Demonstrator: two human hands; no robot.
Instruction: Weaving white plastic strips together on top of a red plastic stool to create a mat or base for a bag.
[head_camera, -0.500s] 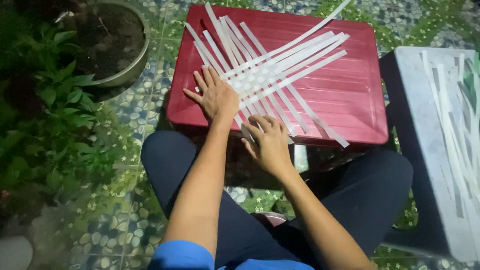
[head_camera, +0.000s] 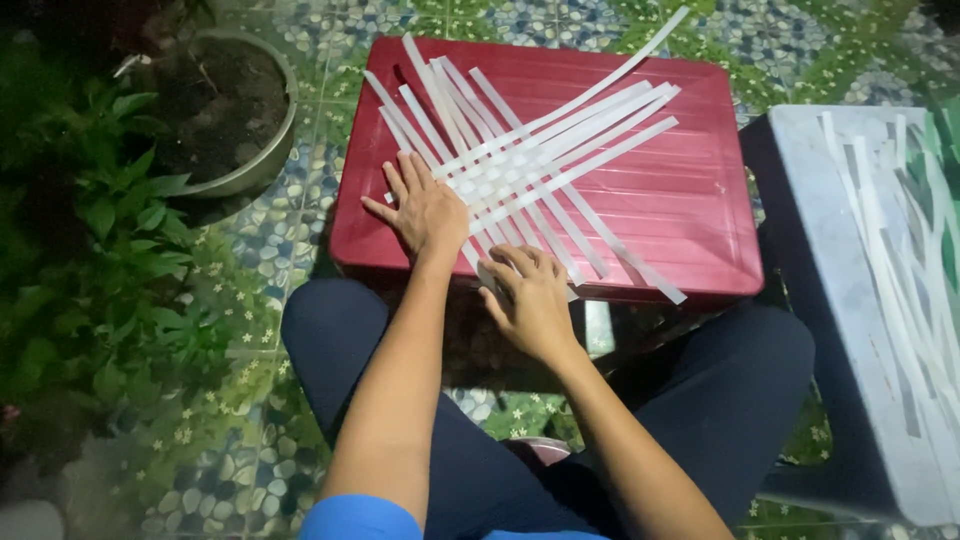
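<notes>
Several long white strips (head_camera: 540, 160) lie crossed and partly interwoven on a red plastic stool top (head_camera: 680, 215). My left hand (head_camera: 425, 210) rests flat on the near-left ends of the strips, fingers spread, pressing them down. My right hand (head_camera: 530, 295) is at the stool's near edge, fingers curled over the ends of the strips that reach that edge. Whether its fingers pinch a single strip is hidden. My knees in dark trousers sit below the stool.
A grey plastic stool (head_camera: 850, 330) at the right carries more loose white strips (head_camera: 900, 250). A round pot of soil (head_camera: 235, 110) and green leafy plants (head_camera: 100, 250) stand at the left. The floor is patterned pebble tile (head_camera: 270, 240).
Both hands stay in nearly the same place; my right hand's fingers have shifted slightly at the near ends of the strips.
</notes>
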